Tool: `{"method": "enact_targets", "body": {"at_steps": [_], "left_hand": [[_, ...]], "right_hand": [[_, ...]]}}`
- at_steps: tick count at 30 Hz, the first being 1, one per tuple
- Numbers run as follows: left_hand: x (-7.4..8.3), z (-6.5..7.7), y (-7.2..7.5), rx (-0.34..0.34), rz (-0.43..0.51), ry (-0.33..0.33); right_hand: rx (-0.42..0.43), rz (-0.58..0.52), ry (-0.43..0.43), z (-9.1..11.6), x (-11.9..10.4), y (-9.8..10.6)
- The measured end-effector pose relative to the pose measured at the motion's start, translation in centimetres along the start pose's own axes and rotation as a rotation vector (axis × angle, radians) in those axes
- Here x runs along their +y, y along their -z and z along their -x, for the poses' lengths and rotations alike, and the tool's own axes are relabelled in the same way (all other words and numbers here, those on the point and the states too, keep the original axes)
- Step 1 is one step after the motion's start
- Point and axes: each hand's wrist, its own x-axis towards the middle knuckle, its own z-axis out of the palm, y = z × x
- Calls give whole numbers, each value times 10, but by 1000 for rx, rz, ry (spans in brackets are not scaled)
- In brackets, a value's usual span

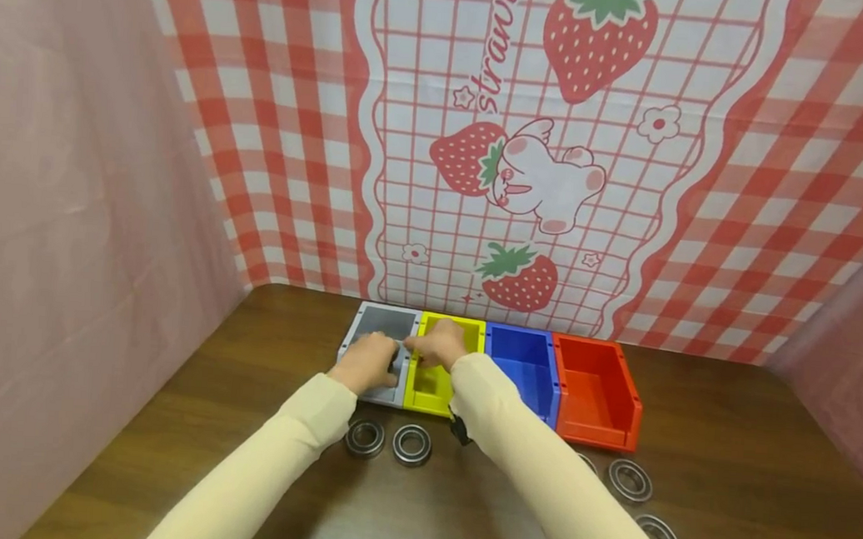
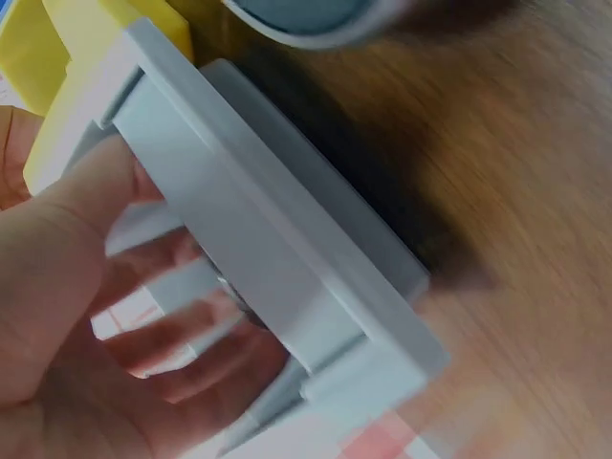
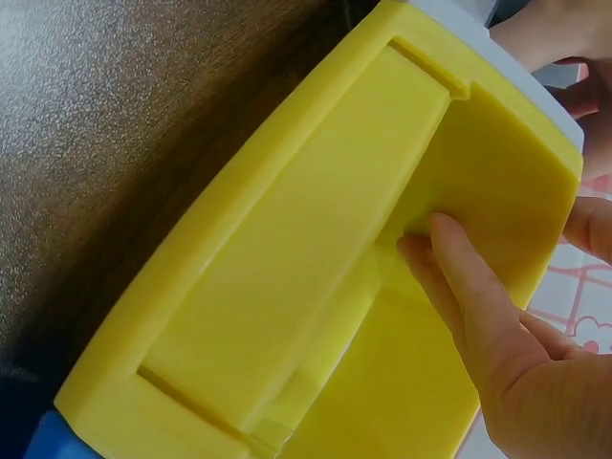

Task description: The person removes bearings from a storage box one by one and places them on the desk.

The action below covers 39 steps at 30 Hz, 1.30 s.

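- My left hand (image 1: 366,362) sits in the grey plastic bin (image 1: 383,323), the leftmost of four bins in a row. Its grip is narrow, the fingers (image 2: 163,330) curled down inside by the front lip. Something dark and round shows between them in the left wrist view, but it is too blurred to name.
- My right hand (image 1: 437,344) reaches into the yellow plastic bin (image 1: 431,386) just beside the grey one. The fingertips (image 3: 430,244) press against an inner corner of the wall; the grip is loosely curled and I see nothing in it.
- The blue plastic bin (image 1: 522,368) and red plastic bin (image 1: 596,390) finish the row, all four touching side by side with their low fronts toward me, which I judge makes reaching in easy.
- Steel bearing rings lie flat on the dark wooden surface (image 1: 726,457) in front of the bins: a pair (image 1: 388,441) near the grey and yellow bins, and more rings (image 1: 630,480) before the red one, near enough for either hand.
- A strawberry-print checked cloth (image 1: 560,145) hangs behind the row.
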Motion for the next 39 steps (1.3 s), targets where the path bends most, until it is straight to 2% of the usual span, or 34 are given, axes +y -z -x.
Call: {"method": "enact_targets", "body": {"at_steps": [7,13,22,25,31,39], "left_hand": [[-1,6,5,27,7,-83],[-1,15,11,28,0,-90],[2,31,24,93,6,-133],[3,37,27,88,6,-151],[6,53,31,71,15,-174],[2,81,27,76,21,-187]], "right_hand": [[-6,-26,2,1,0,0],[-20,-46,4,2,2,-1],[-21,-2,24,3,2,2],[-23,-8,16,1,3,3],[-41,-28,16,1,4,4],[-44,-56,6,-1,5,6]]}}
